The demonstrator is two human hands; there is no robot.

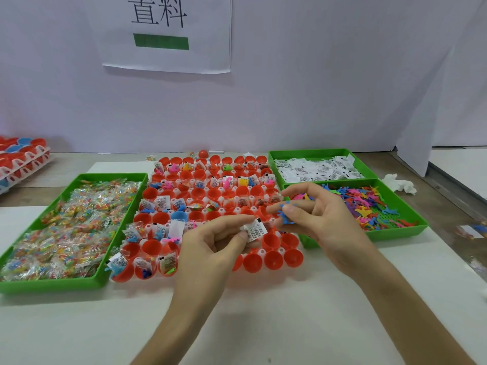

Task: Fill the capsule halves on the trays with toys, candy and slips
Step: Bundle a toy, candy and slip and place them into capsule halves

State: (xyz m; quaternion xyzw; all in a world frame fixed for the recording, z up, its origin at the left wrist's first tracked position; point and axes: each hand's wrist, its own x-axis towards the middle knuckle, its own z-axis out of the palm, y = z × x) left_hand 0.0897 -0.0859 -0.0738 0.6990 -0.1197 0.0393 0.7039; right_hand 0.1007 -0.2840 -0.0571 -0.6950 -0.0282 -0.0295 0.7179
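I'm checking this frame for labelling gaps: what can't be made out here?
All in the head view:
- The print on the slip pinched by the left hand is too small to read.
- Some capsule halves are hidden under that hand.
- The right hand holds a blue toy; its fingers hide any others.
- The stacked trays are cut off by the left edge.
- The small items at the right edge are blurred.

1. In front of the capsule tray [263,252]: bare tabletop [105,333], open.
2. Left of it: candy bin [52,287], just beside.
3. Right: slip bin [311,154] and toy bin [395,234], just beside.
4. Behind: narrow strip, then wall [316,101].
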